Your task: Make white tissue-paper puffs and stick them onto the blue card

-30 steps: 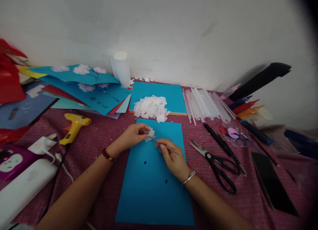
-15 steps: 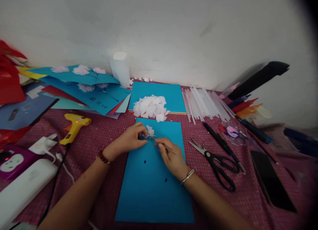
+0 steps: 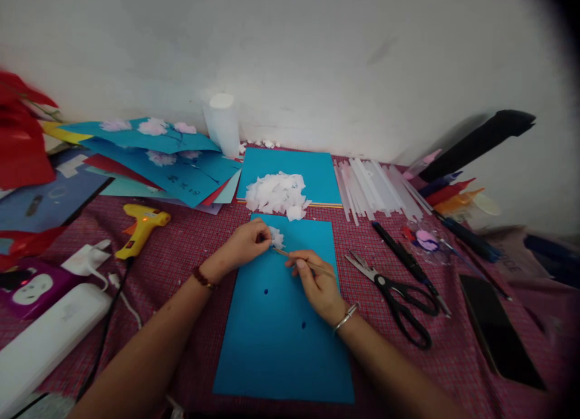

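A blue sheet [image 3: 283, 352] with two dark dots lies in front of me. Near its top edge sits a small white paper flower [image 3: 277, 237]. My left hand [image 3: 254, 241] is at the flower's left side, fingertips pinched together; whatever they hold is too small to make out. Between the fingers of my right hand [image 3: 315, 280] is a thin wooden stick [image 3: 312, 264], its tip pointing at the lower edge of the flower. Just behind, a pile of white paper pieces [image 3: 278, 192] rests on a stack of blue paper [image 3: 290, 159].
Black-handled scissors [image 3: 399, 295], pens [image 3: 403, 256] and a phone [image 3: 501, 331] lie at the right. White strips [image 3: 376, 186] are behind them. At the left are a yellow glue gun [image 3: 140, 229], a power strip [image 3: 54, 340] and blue cards with flowers [image 3: 176, 171].
My right hand and the stick have drawn slightly away from the flower, to the right. My left fingers have closed together beside it. The whole view has shifted a little.
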Action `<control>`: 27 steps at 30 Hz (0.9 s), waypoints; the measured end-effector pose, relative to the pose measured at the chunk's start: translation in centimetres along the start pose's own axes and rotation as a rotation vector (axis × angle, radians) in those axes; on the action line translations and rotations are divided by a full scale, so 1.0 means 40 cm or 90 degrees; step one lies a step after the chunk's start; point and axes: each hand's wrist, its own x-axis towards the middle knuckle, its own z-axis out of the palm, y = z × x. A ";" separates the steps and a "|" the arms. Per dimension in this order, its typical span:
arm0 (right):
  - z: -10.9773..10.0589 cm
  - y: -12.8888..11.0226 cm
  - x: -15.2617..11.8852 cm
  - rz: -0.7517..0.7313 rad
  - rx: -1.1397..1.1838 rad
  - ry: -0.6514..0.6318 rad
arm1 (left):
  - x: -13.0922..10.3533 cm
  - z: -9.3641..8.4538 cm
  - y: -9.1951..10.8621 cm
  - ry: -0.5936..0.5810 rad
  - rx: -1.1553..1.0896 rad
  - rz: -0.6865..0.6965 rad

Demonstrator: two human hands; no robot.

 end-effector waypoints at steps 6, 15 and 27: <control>0.004 0.001 0.012 0.020 -0.021 0.013 | 0.017 0.002 0.013 0.022 -0.055 -0.012; 0.002 -0.002 0.013 0.034 -0.021 0.023 | -0.011 -0.031 0.021 -0.041 -0.007 -0.093; -0.007 0.008 0.014 0.081 0.097 0.091 | 0.011 -0.003 0.010 -0.006 -0.005 -0.078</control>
